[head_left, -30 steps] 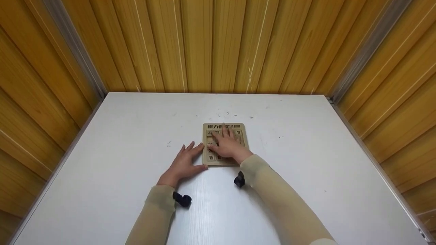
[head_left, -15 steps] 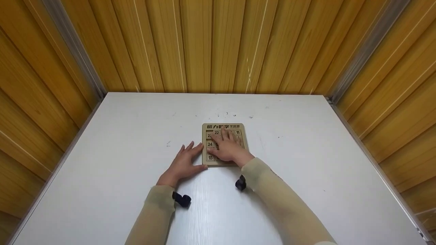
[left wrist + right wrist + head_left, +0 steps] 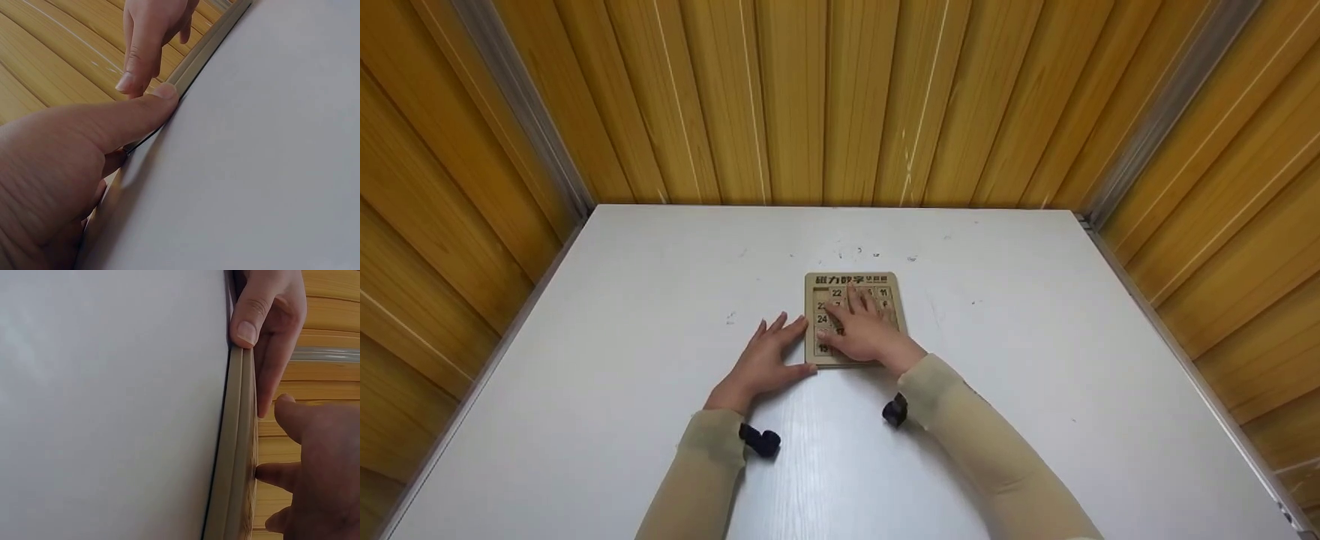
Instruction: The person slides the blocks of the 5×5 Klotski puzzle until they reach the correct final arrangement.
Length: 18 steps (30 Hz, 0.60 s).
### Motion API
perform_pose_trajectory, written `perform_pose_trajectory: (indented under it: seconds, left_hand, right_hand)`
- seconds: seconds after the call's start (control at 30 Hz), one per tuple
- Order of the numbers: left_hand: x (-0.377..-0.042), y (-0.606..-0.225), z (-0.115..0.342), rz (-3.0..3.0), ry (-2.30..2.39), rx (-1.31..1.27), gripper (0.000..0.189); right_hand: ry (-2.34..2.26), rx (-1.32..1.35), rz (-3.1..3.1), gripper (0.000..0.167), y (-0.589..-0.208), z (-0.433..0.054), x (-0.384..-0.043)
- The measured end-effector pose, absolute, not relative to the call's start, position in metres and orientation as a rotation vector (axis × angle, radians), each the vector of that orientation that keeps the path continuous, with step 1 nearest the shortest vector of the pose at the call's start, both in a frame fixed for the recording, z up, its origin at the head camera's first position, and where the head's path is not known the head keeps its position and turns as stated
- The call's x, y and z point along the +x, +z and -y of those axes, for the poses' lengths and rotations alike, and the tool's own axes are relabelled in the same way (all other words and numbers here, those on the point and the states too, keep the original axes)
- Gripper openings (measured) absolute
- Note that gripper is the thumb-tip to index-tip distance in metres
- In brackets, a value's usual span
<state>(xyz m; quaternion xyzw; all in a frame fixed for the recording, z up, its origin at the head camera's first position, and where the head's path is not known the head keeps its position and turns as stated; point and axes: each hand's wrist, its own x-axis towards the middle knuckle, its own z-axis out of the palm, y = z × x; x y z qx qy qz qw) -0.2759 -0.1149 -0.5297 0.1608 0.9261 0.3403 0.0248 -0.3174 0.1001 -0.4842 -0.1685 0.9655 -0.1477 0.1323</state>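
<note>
Wooden number board (image 3: 851, 319): left hand (image 3: 761, 364) braces edge, right hand (image 3: 866, 330) presses tiles.

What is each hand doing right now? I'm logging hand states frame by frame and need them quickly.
Left hand: open, flat on the table, thumb against the number puzzle board.
Right hand: open, fingers pressing the board's tiles.

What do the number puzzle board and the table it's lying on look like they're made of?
The number puzzle board looks like light wood or plywood with a matte finish: pale tan face, printed numbers, and a layered edge in the right wrist view. The table looks like white laminate or painted board, smooth with a faint sheen and small scuff marks; which of the two is unclear.
</note>
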Motion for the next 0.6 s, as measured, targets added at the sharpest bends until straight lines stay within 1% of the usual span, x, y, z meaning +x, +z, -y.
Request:
perform_pose_trajectory:
  seconds: [0.17, 0.33, 0.6]
  left_hand:
    - [-0.276, -0.530, 0.115, -2.855, 1.063, 0.478, 0.088]
    - [-0.276, -0.531, 0.115, -2.857, 1.067, 0.509, 0.087]
    - [-0.275, -0.531, 0.116, -2.859, 1.076, 0.522, 0.086]
  right_hand:
    - [-0.470, -0.408, -2.839, 0.080, -0.483, -0.104, -0.323]
    - [-0.487, -0.319, -2.841, 0.080, -0.485, -0.107, -0.328]
    - [-0.458, -0.330, -2.852, 0.078, -0.487, -0.103, -0.329]
